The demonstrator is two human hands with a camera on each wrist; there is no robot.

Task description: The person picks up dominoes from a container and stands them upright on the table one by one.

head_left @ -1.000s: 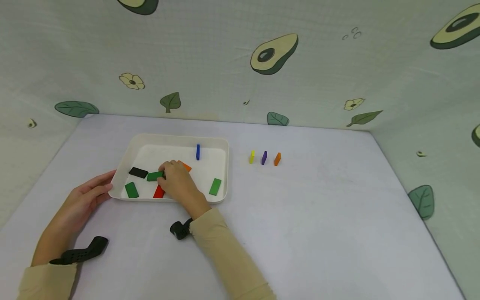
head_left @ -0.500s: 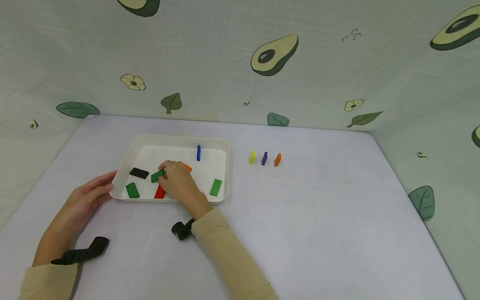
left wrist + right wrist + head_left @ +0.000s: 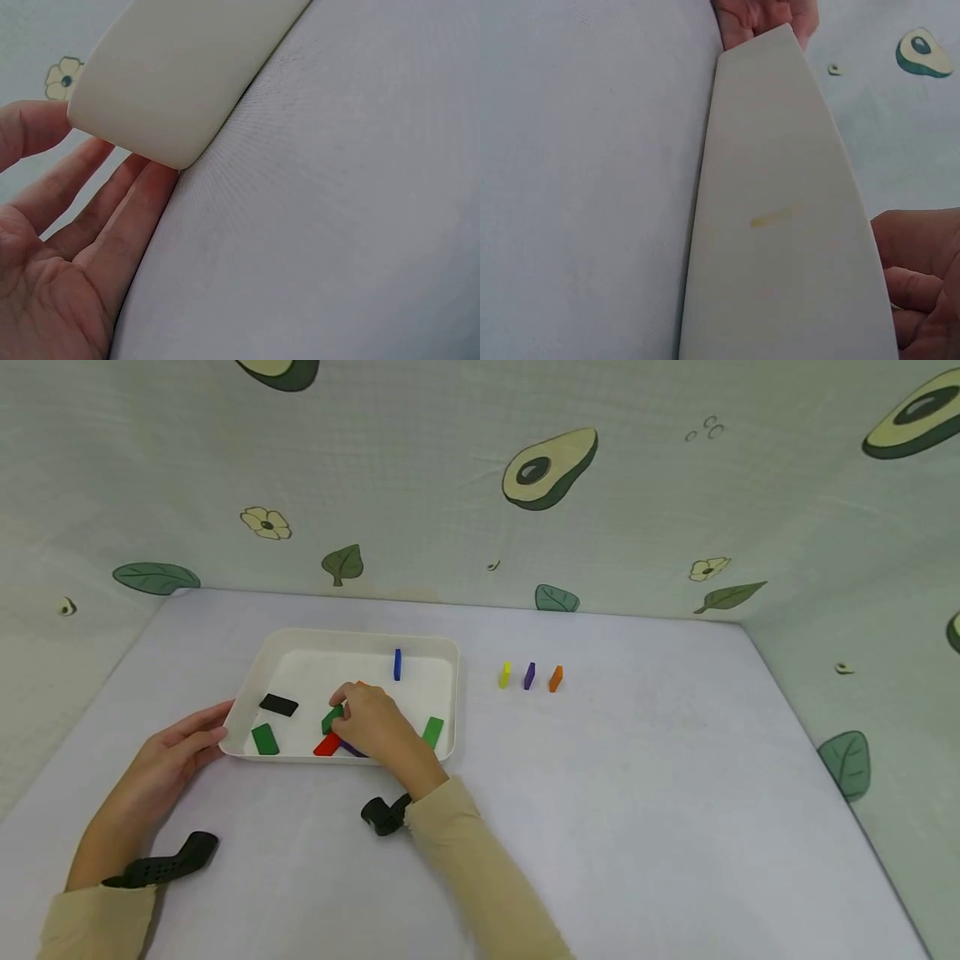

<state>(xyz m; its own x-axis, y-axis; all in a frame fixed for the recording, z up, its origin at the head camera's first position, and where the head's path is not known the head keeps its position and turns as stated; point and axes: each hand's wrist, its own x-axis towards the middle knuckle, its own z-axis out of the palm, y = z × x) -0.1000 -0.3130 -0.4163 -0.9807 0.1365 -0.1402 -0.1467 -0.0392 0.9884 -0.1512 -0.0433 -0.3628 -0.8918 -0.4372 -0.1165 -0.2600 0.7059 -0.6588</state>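
In the head view, my right hand pinches a green domino-shaped block between thumb and fingers, low inside the white tray. Just under it lie a red block and a purple block, the latter partly covered. An orange block is almost wholly hidden behind the hand. My left hand rests at the tray's left end. In the left wrist view, the fairly straight fingers of that hand touch the tray's corner. The tray wall hides the blocks in both wrist views.
Inside the tray, a blue block stands upright, with a black block and green blocks lying flat. Right of the tray, yellow, purple and orange blocks stand in a row on the white table.
My right hand has shifted right across the tray, carrying the green block away from the black one. The red block has turned slightly and the purple one shows beside it. The left hand stays put.
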